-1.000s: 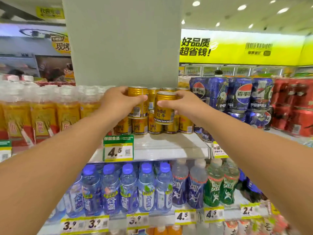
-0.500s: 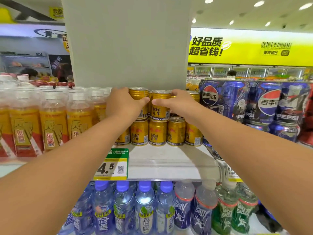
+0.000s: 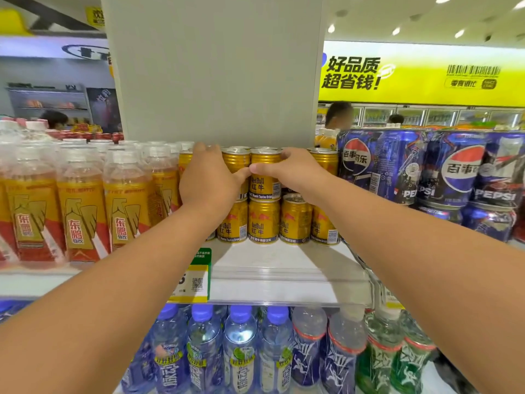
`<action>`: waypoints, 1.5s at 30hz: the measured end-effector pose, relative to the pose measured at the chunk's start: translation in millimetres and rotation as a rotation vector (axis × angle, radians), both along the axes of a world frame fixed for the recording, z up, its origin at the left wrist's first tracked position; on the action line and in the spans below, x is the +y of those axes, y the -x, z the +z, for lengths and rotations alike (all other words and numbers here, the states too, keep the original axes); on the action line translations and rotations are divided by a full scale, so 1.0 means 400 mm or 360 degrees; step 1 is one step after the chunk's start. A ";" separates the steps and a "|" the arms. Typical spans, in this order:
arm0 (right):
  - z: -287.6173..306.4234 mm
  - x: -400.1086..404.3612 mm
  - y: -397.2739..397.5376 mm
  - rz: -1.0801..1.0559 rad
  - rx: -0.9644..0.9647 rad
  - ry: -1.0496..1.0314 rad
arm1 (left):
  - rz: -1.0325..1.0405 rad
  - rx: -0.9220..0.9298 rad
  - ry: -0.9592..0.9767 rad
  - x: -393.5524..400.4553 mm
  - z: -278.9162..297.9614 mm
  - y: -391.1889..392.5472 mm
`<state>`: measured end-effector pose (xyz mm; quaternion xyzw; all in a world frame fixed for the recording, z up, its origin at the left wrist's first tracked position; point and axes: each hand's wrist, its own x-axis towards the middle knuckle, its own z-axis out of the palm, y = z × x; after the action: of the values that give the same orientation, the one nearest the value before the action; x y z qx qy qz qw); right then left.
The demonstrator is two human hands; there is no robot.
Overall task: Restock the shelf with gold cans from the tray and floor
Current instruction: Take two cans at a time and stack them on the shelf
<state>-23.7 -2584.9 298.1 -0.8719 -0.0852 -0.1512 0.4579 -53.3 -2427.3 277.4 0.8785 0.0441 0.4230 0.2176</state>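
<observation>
A wide grey pillar [image 3: 213,69] rose behind the white shelf [image 3: 272,268], where my gold cans [image 3: 264,223] stood two tiers high between orange-labelled bottles [image 3: 82,211] and blue Pepsi cans [image 3: 454,172]. Blue-capped water bottles [image 3: 204,348] filled the shelf below. My left hand [image 3: 208,182] wrapped around an upper-tier gold can, mostly hiding it, fingers curled over its far side. My right hand [image 3: 294,172] was closed around the neighbouring top can [image 3: 264,177], thumb across its front, thumb tips almost touching. A green price tag [image 3: 199,277] hung on the shelf's edge.
</observation>
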 end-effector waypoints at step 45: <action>-0.190 0.009 0.402 -0.0087 0.0038 0.1339 | -0.0374 0.0735 -0.0914 0.147 -0.175 0.284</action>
<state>-184.5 -2581.2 222.2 -0.9865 -0.1111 -0.1052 0.0588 -166.9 -2368.4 207.6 0.9749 -0.1293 0.1813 -0.0059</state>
